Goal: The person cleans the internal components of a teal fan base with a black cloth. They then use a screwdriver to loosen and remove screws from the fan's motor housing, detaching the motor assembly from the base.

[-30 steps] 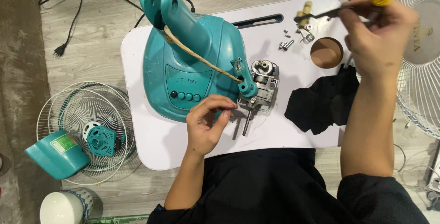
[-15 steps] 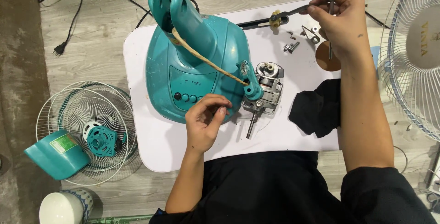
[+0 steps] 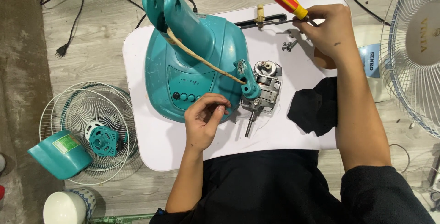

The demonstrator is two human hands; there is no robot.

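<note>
- My right hand (image 3: 327, 31) grips the red-yellow screwdriver (image 3: 288, 1) near the counter (image 3: 275, 137) far edge.
- My left hand (image 3: 205, 119) fingers pinch closed beside the teal fan base (image 3: 192, 63); what they hold, I cannot tell.

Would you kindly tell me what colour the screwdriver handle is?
The screwdriver handle is red with a yellow collar, held in the right hand; the head view shows it.

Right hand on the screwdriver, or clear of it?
Touching. The head view shows the right hand closed around the screwdriver just below its red and yellow handle, above the white table.
</note>
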